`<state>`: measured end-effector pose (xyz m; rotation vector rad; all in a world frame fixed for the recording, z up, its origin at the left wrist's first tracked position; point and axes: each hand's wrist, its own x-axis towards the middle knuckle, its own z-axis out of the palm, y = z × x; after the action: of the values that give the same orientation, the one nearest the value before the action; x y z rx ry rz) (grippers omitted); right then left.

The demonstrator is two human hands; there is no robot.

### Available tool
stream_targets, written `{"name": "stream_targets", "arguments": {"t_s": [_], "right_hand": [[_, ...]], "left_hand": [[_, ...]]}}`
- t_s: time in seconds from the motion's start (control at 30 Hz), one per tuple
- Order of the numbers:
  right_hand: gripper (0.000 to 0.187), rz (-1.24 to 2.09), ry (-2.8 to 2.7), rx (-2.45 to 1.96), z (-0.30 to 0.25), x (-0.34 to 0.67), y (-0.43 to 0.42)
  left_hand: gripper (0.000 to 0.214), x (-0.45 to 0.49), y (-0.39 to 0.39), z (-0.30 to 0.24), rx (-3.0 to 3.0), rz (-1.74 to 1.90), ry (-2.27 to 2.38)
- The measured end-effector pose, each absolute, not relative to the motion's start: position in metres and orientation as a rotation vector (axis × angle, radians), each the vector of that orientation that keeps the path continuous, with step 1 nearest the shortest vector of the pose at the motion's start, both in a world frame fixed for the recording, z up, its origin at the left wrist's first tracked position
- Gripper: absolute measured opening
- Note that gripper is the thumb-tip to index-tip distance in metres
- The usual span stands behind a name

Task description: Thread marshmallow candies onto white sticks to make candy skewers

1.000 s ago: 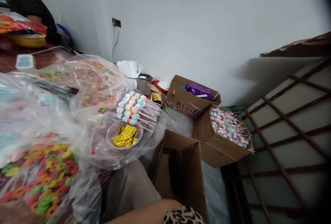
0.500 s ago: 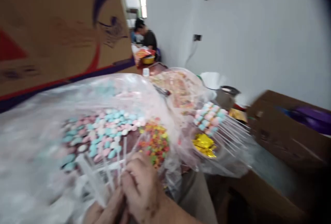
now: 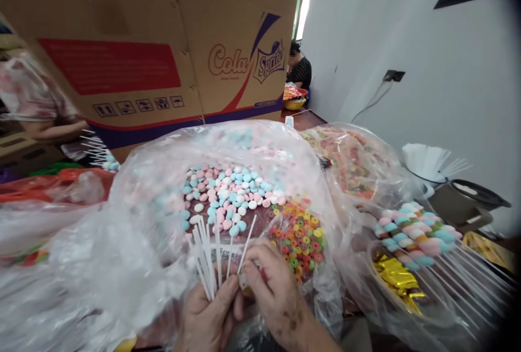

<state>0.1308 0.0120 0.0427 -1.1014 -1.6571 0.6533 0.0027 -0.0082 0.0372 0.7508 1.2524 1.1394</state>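
My left hand (image 3: pixel 214 308) is closed round a bunch of white plastic sticks (image 3: pixel 208 257) that fan upward. Close beside it, my right hand (image 3: pixel 272 287) pinches one stick (image 3: pixel 248 241) that leans right, apart from the bunch. Beyond the hands lie pink, white and blue candies (image 3: pixel 234 192), spilling from a large clear plastic bag (image 3: pixel 163 140). To their right is a pile of small coloured ring candies (image 3: pixel 299 232). The lower ends of the sticks are hidden by my fingers.
A large cardboard carton (image 3: pixel 142 26) stands behind the bag. At right, candy skewers (image 3: pixel 419 232) rest by gold ties (image 3: pixel 401 279) in a bowl. A dark pot (image 3: pixel 468 200) stands farther back. One person (image 3: pixel 301 70) sits far off; another person's arm (image 3: pixel 52 127) is at left.
My view has swung left, so the scene sits farther right and the carton shows more. The sticks now fan apart, with one in my right fingers standing away from the bunch.
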Motion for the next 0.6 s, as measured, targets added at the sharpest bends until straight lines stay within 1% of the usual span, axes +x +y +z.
{"name": "stream_targets", "arguments": {"t_s": [0.07,0.2,0.3,0.4,0.47,0.53,0.6], "right_hand": [[0.016,0.617,-1.712,-1.211,0.045,0.144,0.023],[0.027,0.452,-1.887,-1.515,0.054,0.175,0.056],[0.031,0.297,-2.121,-1.687,0.060,0.184,0.085],[0.044,0.067,-2.350,-1.872,0.059,0.178,0.111],[0.051,-0.077,-2.391,-2.010,0.052,0.171,0.123],[0.051,-0.114,-2.401,-2.054,0.043,0.166,0.127],[0.044,-0.068,-2.452,-1.978,0.034,0.165,0.126]], "left_hand": [[0.045,-0.005,-0.005,0.037,0.709,1.176,1.235],[0.044,-0.014,-0.001,0.034,0.663,1.216,1.240],[0.044,-0.015,-0.002,0.026,0.652,1.196,1.262],[0.045,-0.015,-0.002,0.017,0.642,1.190,1.257],[0.045,-0.016,-0.001,0.012,0.629,1.199,1.245],[0.045,-0.017,-0.001,0.009,0.611,1.206,1.228],[0.044,-0.017,-0.001,0.007,0.603,1.206,1.213]]}}
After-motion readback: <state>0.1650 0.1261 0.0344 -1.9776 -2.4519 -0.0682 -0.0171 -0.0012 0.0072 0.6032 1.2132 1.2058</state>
